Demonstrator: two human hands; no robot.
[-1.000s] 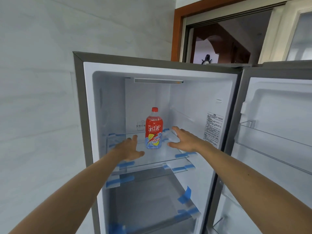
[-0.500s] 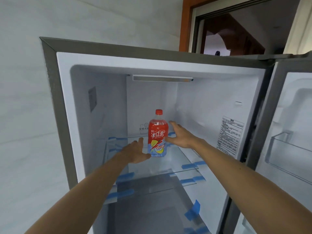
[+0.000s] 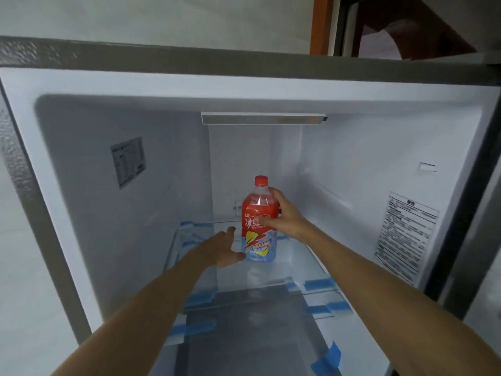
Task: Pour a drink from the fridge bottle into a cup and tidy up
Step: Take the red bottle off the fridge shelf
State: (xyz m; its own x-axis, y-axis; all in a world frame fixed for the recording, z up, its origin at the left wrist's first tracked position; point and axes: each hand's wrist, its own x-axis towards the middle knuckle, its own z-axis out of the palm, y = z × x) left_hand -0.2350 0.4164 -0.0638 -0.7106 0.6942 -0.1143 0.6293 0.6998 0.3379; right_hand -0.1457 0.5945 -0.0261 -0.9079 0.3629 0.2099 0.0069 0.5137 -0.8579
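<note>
A plastic bottle (image 3: 259, 234) with a red cap, a red and light-blue label and red drink inside stands upright on the glass shelf (image 3: 295, 263) of the open fridge. My right hand (image 3: 283, 217) wraps around the bottle's upper body, thumb across the label. My left hand (image 3: 221, 248) reaches in at the bottle's lower left, fingers spread, thumb touching the base. No cup is in view.
The fridge's white inner walls (image 3: 141, 213) close in on both sides, with a light bar (image 3: 263, 119) at the top. A second shelf with blue tape strips (image 3: 320, 283) lies below. The door edge (image 3: 466, 240) stands at the right.
Both hands have pushed deeper into the fridge. My right hand has closed around the bottle's upper part, and my left hand has reached its base. The view has come closer.
</note>
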